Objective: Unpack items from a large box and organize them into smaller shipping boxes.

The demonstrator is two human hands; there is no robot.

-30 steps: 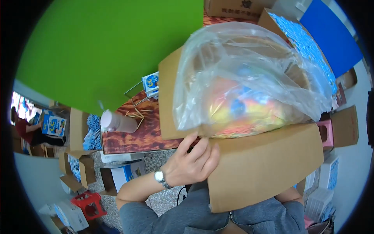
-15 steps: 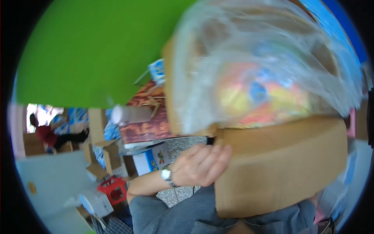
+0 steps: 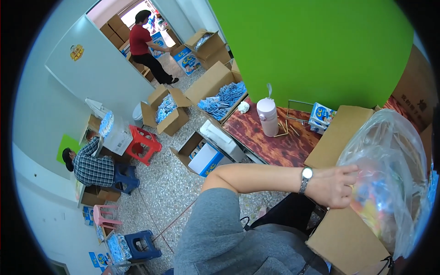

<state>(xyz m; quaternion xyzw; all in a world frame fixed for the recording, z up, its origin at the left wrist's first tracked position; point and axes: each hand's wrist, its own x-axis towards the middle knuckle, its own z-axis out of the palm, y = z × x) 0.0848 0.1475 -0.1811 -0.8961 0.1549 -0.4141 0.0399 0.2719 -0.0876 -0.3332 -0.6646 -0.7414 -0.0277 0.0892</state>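
My left hand [image 3: 332,187], a watch [image 3: 306,176] on its wrist, reaches across to the right. Its fingers are curled closed at the near-left edge of a clear plastic bag [image 3: 389,133], seemingly gripping it, though the fingertips are partly hidden. The bag lines an open cardboard carton [image 3: 348,243], whose flaps stick out at the far and near sides. Through the cloudy film show colourful red, yellow and blue packages [image 3: 372,192], too blurred to make out. My right hand is out of view.
Left of the carton, a red-brown patterned table [image 3: 247,126] holds a pink bottle [image 3: 267,117], wooden sticks and small blue-white packs [image 3: 321,117]. Open cartons [image 3: 167,110] of blue packets, a red stool [image 3: 143,144] and two people, one standing [image 3: 142,41], one seated [image 3: 94,160], are farther left.
The view has swung left and tilted, so the carton now sits at the right edge and more of the room shows. My left hand has moved from beside the near flap to the bag's edge.
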